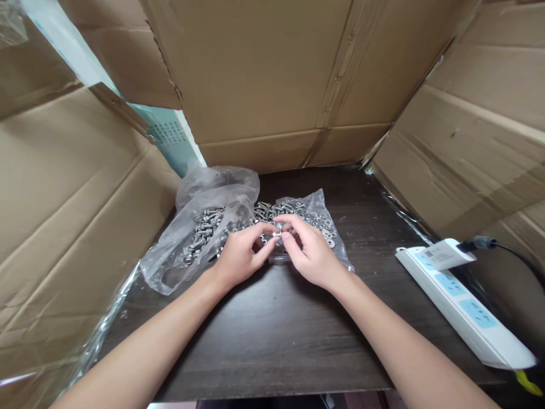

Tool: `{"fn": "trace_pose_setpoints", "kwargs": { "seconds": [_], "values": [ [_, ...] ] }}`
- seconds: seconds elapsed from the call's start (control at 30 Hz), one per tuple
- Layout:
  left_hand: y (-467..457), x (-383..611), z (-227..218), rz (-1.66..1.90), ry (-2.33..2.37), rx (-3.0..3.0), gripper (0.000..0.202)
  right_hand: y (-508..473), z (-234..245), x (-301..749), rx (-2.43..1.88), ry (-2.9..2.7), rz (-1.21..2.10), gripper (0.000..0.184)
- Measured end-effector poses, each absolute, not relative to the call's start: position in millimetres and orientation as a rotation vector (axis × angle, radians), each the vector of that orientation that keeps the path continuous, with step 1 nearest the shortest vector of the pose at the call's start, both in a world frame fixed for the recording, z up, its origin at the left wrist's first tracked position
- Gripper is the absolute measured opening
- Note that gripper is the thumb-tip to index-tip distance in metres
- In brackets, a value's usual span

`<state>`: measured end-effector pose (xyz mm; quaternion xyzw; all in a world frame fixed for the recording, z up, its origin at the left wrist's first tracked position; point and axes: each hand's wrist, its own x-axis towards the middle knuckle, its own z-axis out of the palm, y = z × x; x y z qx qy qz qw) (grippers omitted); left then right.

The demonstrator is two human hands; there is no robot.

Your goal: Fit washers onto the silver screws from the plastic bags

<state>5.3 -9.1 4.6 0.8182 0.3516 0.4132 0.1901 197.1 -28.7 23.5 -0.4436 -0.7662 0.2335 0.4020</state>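
My left hand is closed in a pinch on a small silver bolt. Facing it, my right hand pinches what looks like a flat washer at the bolt's end; the fingertips partly hide both pieces. Beneath and behind the hands, a heap of metal bolts spills from a crumpled clear plastic bag on the left. Loose washers and more bolts lie on a flat plastic bag to the right.
The dark wooden table is enclosed by cardboard walls at the back and both sides. On the right lies a white power strip with a plugged-in adapter and a black cable. Clear tape runs along the cardboard edges.
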Motion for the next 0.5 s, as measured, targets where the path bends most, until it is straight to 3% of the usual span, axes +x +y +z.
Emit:
{"fn": "trace_pose_setpoints", "kwargs": {
  "seconds": [0.5],
  "values": [
    [-8.6,5.5,2.8,1.157,0.979,2.304,0.015,-28.0,20.8,197.7,-1.148,-1.939,0.624,0.029]
  ]
}}
